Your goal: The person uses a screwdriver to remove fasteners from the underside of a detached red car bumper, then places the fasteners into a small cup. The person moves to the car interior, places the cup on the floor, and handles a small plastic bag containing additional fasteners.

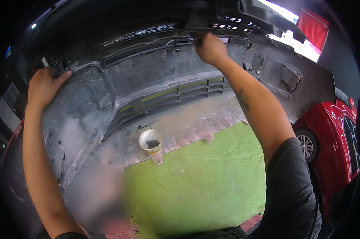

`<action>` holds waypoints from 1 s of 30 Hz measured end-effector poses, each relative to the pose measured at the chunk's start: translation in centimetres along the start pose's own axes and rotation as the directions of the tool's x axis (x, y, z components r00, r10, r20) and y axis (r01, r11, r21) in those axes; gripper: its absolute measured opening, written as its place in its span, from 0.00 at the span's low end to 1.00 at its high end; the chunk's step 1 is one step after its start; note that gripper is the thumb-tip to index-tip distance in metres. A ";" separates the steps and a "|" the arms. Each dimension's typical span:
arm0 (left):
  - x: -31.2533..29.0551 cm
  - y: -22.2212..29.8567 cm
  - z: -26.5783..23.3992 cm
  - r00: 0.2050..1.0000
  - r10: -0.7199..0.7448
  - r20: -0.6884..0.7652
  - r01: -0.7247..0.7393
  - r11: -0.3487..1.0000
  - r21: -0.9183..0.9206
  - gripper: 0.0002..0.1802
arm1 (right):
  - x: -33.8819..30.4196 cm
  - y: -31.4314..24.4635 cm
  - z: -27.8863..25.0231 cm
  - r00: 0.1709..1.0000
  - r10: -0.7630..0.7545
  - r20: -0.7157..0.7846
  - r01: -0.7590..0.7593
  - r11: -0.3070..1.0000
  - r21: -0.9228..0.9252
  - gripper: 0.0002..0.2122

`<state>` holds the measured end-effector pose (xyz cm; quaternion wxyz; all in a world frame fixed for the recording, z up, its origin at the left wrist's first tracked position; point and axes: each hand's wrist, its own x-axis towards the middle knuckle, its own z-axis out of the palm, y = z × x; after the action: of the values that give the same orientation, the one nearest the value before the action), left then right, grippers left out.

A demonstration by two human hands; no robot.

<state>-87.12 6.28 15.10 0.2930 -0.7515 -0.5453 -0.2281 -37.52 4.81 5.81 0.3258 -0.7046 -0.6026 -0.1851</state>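
A large dark car bumper (148, 73) stands with its dusty, scuffed inner side facing me and a slatted grille opening in its lower middle. At the far left, my left hand (44, 85) is hooked over the bumper's edge, its thumb lying on the inner face and its other fingers partly hidden. My right hand (212, 49) is raised and closed around the upper lip near the middle, fingertips hidden behind it. Below the grille, a small whitish tub (150, 140) with dark pieces inside sits on the bumper's lower flange.
Green flooring (200, 179) lies beneath, bordered by red tiles (251, 223) near me. A red car (327, 139) is close on the right. Another dark panel (263, 20) is above the bumper. A blurred patch hides part of the lower left.
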 end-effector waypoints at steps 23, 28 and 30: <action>0.4 -0.4 0.4 0.998 -0.036 0.051 0.041 0.995 -0.095 0.37 | 2.4 -0.8 0.3 0.995 -0.067 0.078 0.086 0.961 -0.263 0.17; 0.2 -0.8 0.8 1.000 -0.009 0.027 0.013 0.993 -0.115 0.37 | 1.7 -1.1 0.9 0.978 -0.099 -0.186 0.104 0.994 0.020 0.21; 0.2 -0.7 1.0 1.000 0.014 0.002 -0.013 0.992 -0.128 0.38 | 1.4 -0.4 1.2 0.960 -0.100 -0.261 0.115 0.992 0.045 0.19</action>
<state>-87.68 7.29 14.64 0.2451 -0.7727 -0.5250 -0.2594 -37.82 6.63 5.99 0.4118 -0.6308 -0.5975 -0.2747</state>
